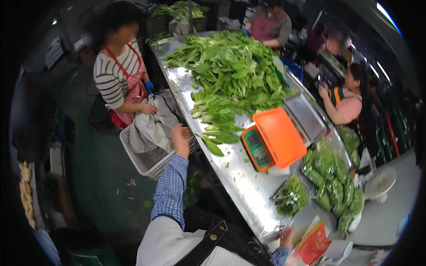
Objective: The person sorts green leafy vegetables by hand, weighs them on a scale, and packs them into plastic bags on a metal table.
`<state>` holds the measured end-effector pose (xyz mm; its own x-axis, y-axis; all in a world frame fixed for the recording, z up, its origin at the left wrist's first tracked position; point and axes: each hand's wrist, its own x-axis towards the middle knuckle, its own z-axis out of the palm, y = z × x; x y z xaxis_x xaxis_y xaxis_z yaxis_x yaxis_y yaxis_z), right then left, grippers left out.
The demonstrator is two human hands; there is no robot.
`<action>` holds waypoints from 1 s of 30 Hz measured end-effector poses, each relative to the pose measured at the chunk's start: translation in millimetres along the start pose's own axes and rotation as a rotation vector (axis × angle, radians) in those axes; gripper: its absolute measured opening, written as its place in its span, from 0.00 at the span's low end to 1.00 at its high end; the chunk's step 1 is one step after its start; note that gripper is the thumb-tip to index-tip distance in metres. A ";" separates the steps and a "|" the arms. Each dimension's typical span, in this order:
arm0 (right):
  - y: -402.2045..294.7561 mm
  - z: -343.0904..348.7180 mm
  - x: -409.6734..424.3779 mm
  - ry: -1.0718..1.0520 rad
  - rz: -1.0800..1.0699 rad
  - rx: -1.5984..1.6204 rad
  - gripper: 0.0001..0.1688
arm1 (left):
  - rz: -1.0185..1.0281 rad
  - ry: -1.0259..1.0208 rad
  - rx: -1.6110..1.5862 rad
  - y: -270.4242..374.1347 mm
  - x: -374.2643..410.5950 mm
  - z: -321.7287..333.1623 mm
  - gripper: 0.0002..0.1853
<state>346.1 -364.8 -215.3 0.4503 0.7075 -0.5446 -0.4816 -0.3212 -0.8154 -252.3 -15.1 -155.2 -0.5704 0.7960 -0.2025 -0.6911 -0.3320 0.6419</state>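
My left hand (pixel 181 138) is stretched out beside the table's left edge, above the rim of a white plastic basket (pixel 146 171) that holds grey cloth (pixel 151 124); whether it touches anything cannot be told. Low in view, my right hand (pixel 286 234) is at the metal table's near edge, by the clear wrap of a bagged bunch of leafy greens (pixel 292 196); its fingers are partly hidden. An orange digital scale (pixel 258 148) with an orange tray (pixel 279 138) stands mid-table. Beyond it lies a large heap of loose leafy greens (pixel 233 66).
Several bagged greens (pixel 332 179) lie right of the scale, with a metal tray (pixel 304 116) behind it. A red printed plastic bag (pixel 314 241) is near my right hand. A person in a striped top (pixel 116 79) stands at the left; another (pixel 271 26) works at the far end.
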 end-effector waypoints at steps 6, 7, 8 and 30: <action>-35.0 139.9 105.5 0.116 -0.093 -0.156 0.16 | -0.808 -0.732 0.628 -60.9 -128.3 58.2 0.19; -33.6 111.3 112.6 0.118 -0.067 -0.195 0.21 | -0.920 -0.830 0.707 -80.9 -148.2 70.2 0.20; -37.7 124.5 106.0 0.159 -0.033 -0.141 0.26 | -0.933 -0.901 0.844 -94.8 -157.1 77.6 0.23; -178.9 174.7 -23.0 -0.028 -0.522 -0.054 0.15 | -1.116 -1.201 0.622 -110.2 -199.7 216.2 0.14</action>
<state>290.6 -213.7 -22.6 0.5991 0.7985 -0.0584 -0.1587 0.0469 -0.9862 33.8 -28.0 -25.7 0.8301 0.4829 -0.2790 -0.0672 0.5832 0.8096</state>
